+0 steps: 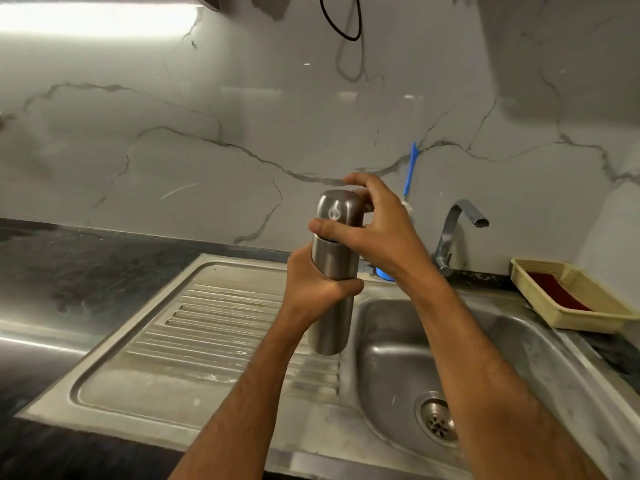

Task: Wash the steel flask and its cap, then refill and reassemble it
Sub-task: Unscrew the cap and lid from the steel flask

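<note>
Flask [332,306] upright over drainboard edge; left grip [311,285] holds body, right grip [374,233] holds cap [337,207].

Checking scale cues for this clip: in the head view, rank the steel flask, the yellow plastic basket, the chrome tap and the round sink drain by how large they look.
1. Steel flask, though it is nearest the camera
2. Yellow plastic basket, close to the flask, so the order is unsure
3. Chrome tap
4. Round sink drain
</note>
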